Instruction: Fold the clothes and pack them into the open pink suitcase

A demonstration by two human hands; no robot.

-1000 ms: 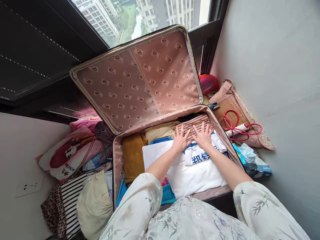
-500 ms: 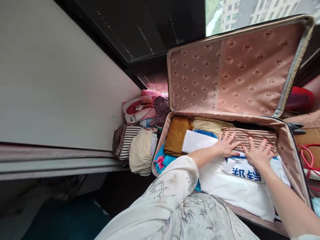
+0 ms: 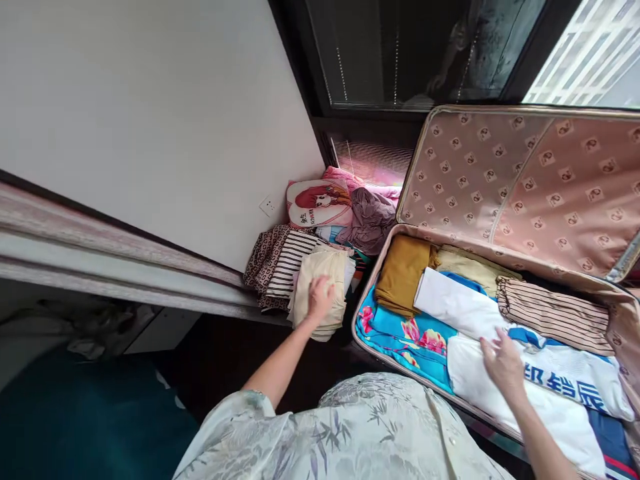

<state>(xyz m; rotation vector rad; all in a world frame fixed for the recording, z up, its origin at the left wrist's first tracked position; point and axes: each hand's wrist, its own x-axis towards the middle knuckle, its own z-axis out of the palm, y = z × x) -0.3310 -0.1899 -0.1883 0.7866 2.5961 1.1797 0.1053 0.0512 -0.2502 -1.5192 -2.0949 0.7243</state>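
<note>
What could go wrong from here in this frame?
1. The left hand is at the cream cloth, right up against the striped cloth; lifting one might drag the other.
2. The right hand is over folded white clothes and could rumple them.
3. The suitcase lid stands open; a bump might tip it shut.

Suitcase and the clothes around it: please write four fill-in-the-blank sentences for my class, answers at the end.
The suitcase lid is not shut but ____.
The turquoise fabric is patterned with ____.
The hand nearest the cream cloth is the person's ____ one.
The characters on the white garment are ____ in colour.

Missing words: open; flowers; left; blue.
</note>
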